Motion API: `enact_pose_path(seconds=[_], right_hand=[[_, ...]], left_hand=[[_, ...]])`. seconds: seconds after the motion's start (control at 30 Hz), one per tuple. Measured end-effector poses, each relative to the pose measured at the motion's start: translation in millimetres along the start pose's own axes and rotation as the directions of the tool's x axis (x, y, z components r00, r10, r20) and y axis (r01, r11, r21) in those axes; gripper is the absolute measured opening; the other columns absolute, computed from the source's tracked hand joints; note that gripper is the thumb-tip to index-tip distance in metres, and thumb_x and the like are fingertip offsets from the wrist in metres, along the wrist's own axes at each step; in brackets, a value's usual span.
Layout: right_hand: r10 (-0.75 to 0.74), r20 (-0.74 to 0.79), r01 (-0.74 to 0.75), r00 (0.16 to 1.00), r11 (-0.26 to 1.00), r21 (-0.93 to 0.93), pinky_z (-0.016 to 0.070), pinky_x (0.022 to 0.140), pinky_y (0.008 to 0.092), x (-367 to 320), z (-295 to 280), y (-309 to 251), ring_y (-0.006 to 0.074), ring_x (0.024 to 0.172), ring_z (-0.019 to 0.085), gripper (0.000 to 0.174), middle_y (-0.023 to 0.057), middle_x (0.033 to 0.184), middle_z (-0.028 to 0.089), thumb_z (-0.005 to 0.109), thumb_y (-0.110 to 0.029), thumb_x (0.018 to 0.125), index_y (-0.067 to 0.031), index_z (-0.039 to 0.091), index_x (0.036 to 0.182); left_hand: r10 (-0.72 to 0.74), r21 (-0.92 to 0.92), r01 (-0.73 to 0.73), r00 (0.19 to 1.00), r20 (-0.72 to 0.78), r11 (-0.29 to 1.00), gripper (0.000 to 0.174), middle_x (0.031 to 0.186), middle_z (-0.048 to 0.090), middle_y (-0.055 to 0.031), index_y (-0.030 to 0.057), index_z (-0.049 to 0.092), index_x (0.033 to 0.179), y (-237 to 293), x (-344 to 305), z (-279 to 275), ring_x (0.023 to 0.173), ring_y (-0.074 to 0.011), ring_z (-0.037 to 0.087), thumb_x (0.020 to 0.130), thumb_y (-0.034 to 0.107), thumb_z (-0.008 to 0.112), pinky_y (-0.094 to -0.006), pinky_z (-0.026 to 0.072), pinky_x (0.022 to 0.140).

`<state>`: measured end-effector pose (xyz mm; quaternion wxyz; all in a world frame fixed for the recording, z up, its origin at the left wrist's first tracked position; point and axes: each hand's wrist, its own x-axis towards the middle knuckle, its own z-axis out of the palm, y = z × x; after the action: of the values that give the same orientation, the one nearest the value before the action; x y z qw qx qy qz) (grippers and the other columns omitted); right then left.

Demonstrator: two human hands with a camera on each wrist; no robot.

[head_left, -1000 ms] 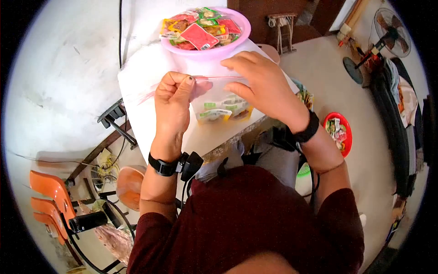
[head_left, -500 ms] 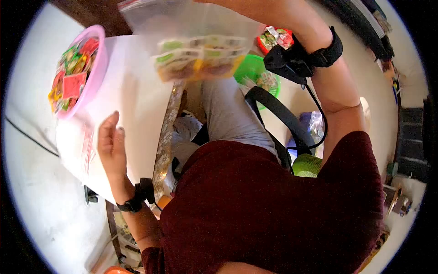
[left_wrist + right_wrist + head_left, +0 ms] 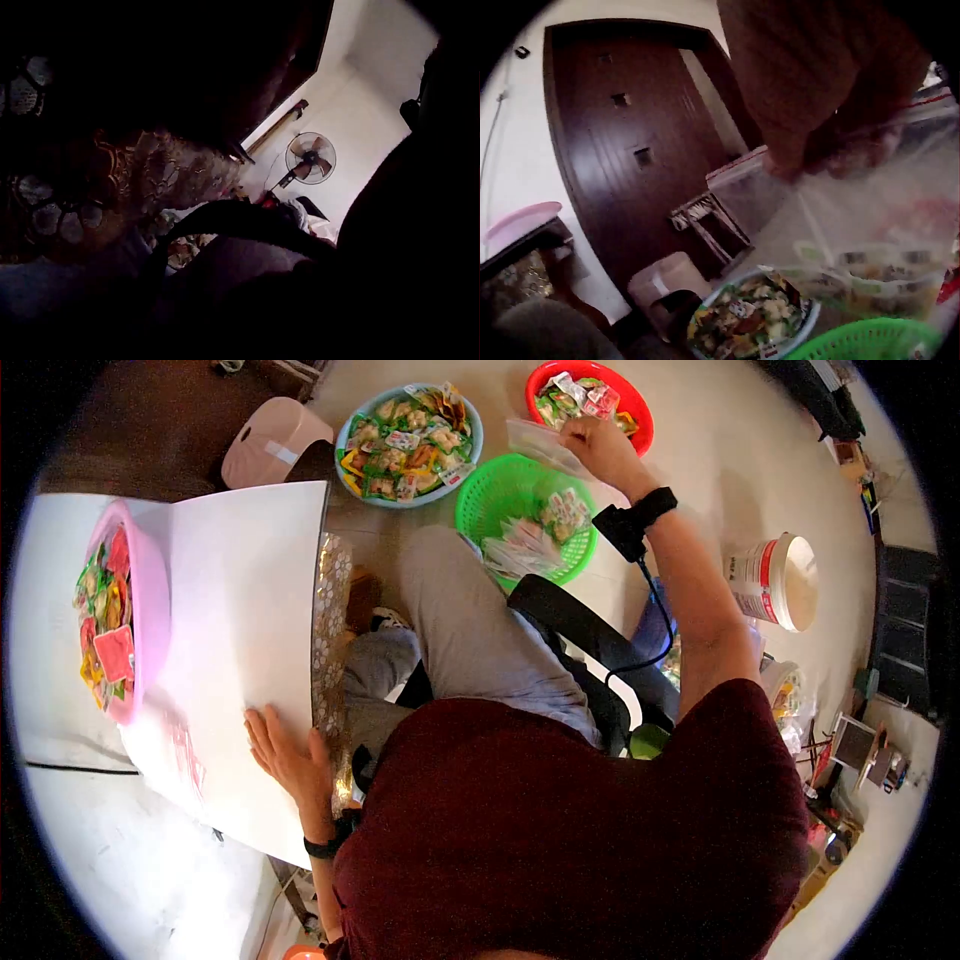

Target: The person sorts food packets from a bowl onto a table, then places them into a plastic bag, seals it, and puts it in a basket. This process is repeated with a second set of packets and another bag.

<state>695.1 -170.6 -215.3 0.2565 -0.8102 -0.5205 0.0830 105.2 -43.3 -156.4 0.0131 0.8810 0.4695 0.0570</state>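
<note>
The right hand (image 3: 607, 452) pinches the top of a clear bag (image 3: 543, 442) of packets (image 3: 885, 276), near the green basket's (image 3: 482, 490) rim. The left hand (image 3: 287, 757), fingers extended, rests by the white table's (image 3: 240, 600) edge. A dark door (image 3: 592, 172) stands beyond. Half a second ago, the bag was nearer the table.

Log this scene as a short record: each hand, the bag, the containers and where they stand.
Left hand: rests on the white table, near its edge; left hand holds nothing
Right hand: right hand grips the clear bag near its top
Bag contents: packets, visible through the plastic
On table: pink basin, heaped with packets
On floor: light blue basin and red basin, both holding packets; green basket, holding clear plastic
Also on floor: white bucket
</note>
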Motion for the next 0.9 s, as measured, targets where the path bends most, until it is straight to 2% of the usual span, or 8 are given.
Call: enact_pose_path(seconds=[0.07,0.1,0.33,0.43,0.47,0.63,0.73,0.9], right_hand=[[0.044,-0.030,-0.043,0.999,0.998,0.045,0.0482,0.070,0.0470,-11,18,20,0.0404,0.080,0.061,0.022,0.0197,0.083,0.065,0.058,-0.024,0.088,-0.0028,0.063,0.087],[0.176,0.020,-0.177,0.984,0.983,0.054,0.0481,0.071,0.0478,-17,28,28,0.0403,0.080,0.061,0.023,0.0204,0.085,0.064,0.058,-0.025,0.088,-0.0026,0.063,0.086],[0.308,0.061,-0.306,0.949,0.951,-0.041,0.0488,0.074,0.0503,-77,119,89,0.0397,0.085,0.062,0.023,0.0197,0.087,0.065,0.056,-0.028,0.088,-0.0075,0.065,0.088],[0.426,0.161,-0.415,0.890,0.904,-0.098,0.0490,0.075,0.0481,-108,157,99,0.0413,0.084,0.062,0.017,0.0200,0.086,0.066,0.056,-0.020,0.086,-0.0056,0.065,0.085],[0.558,0.203,-0.549,0.805,0.829,-0.104,0.0489,0.075,0.0491,-115,165,100,0.0417,0.085,0.062,0.019,0.0207,0.089,0.066,0.056,-0.023,0.087,-0.0054,0.065,0.088],[0.531,0.154,-0.494,0.833,0.840,-0.225,0.0516,0.078,0.0505,-116,146,89,0.0398,0.090,0.064,0.022,0.0212,0.094,0.067,0.053,-0.021,0.087,-0.0022,0.064,0.088],[0.604,0.222,-0.554,0.765,0.794,-0.250,0.0509,0.083,0.0491,-123,156,106,0.0390,0.094,0.063,0.021,0.0225,0.096,0.066,0.056,-0.021,0.086,-0.0002,0.063,0.086],[0.574,0.339,-0.520,0.745,0.819,-0.243,0.0493,0.088,0.0455,-134,157,120,0.0389,0.101,0.062,0.038,0.0221,0.103,0.066,0.070,-0.026,0.078,-0.0037,0.063,0.108]], left_hand=[[0.023,-0.023,-0.024,0.999,-0.027,0.999,0.070,0.155,0.026,-0.0206,0.0072,0.035,0.146,1,0,1,0.144,-0.0377,0.022,0.085,0.031,0.059,-0.0552,0.0137,0.114],[0.033,-0.033,-0.034,0.999,-0.041,0.999,0.069,0.155,0.026,-0.0210,0.0071,0.035,0.146,2,0,0,0.144,-0.0376,0.022,0.085,0.030,0.059,-0.0552,0.0138,0.114],[0.062,-0.033,-0.064,0.997,-0.046,0.997,0.067,0.153,0.027,-0.0225,0.0037,0.033,0.146,9,5,-3,0.142,-0.0394,0.024,0.088,0.029,0.054,-0.0548,0.0167,0.114],[0.064,-0.017,-0.065,0.997,-0.031,0.998,0.067,0.152,0.028,-0.0239,0.0019,0.033,0.146,11,6,-5,0.142,-0.0405,0.025,0.091,0.036,0.053,-0.0549,0.0175,0.114],[0.062,-0.018,-0.063,0.998,-0.027,0.998,0.067,0.152,0.028,-0.0244,0.0014,0.034,0.145,11,6,-6,0.142,-0.0408,0.025,0.092,0.039,0.052,-0.0549,0.0176,0.114],[0.088,-0.033,-0.090,0.995,-0.054,0.995,0.068,0.152,0.028,-0.0251,0.0005,0.036,0.144,11,7,-4,0.141,-0.0419,0.026,0.095,0.046,0.048,-0.0537,0.0192,0.113],[0.107,-0.041,-0.111,0.991,-0.075,0.993,0.065,0.151,0.030,-0.0245,-0.0001,0.039,0.143,17,8,-7,0.140,-0.0419,0.027,0.096,0.044,0.048,-0.0516,0.0220,0.113],[0.055,-0.026,-0.056,0.998,-0.044,0.998,0.069,0.154,0.026,-0.0227,0.0035,0.034,0.146,1,1,2,0.143,-0.0390,0.022,0.086,0.030,0.056,-0.0560,0.0157,0.114]])
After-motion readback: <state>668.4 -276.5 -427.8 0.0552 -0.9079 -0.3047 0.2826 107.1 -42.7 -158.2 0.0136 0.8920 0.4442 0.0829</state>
